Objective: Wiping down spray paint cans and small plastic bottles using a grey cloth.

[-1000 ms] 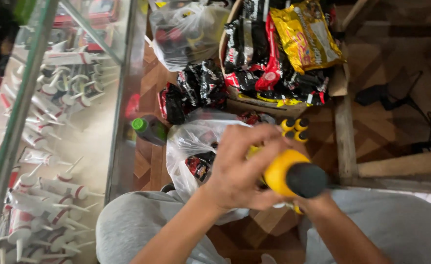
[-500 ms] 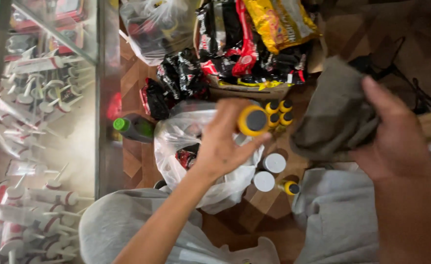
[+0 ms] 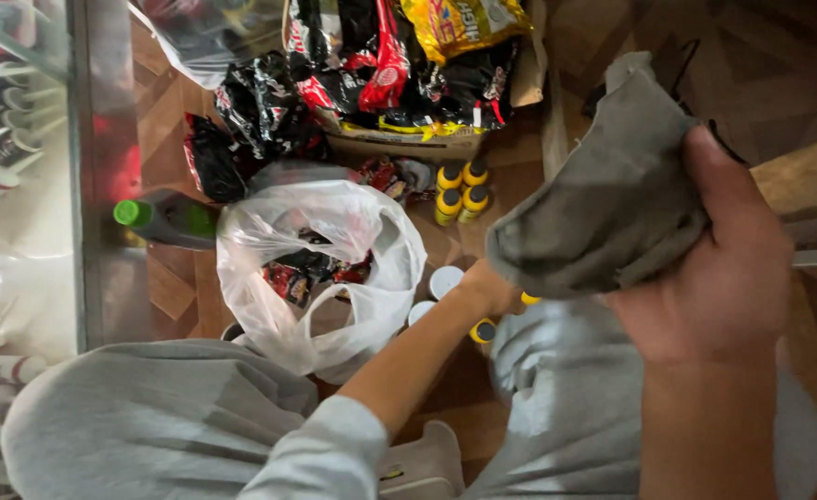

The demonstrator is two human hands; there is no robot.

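The right hand [image 3: 714,278] is clenched around a crumpled grey cloth [image 3: 603,204], held up near the camera with the thumb pressed along its upper edge, while the left hand [image 3: 492,289] reaches down toward the wooden floor [image 3: 163,287]; its fingers are hidden behind the cloth, so whether they are closed on anything cannot be told. Just beside that left hand lie small yellow bottles with dark caps [image 3: 482,331] and two white round lids [image 3: 444,281], and a further cluster of four yellow bottles [image 3: 456,190] stands upright a little farther off, near a cardboard box [image 3: 399,143] heaped with black, red and yellow snack packets [image 3: 371,65]. A translucent white plastic bag [image 3: 320,268], open at the mouth and holding more red and black packets, sits between the person's grey-trousered knees [image 3: 149,426] and the box. A dark bottle with a green cap [image 3: 163,218] lies on its side at the foot of a glass display case [image 3: 19,185] on the left. Handling here would seem to go best with the cloth kept bunched firmly in the right hand so it does not trail over the bottles, and with the left hand lifting one bottle at a time by its body, since the loose ones lie close together and could roll.
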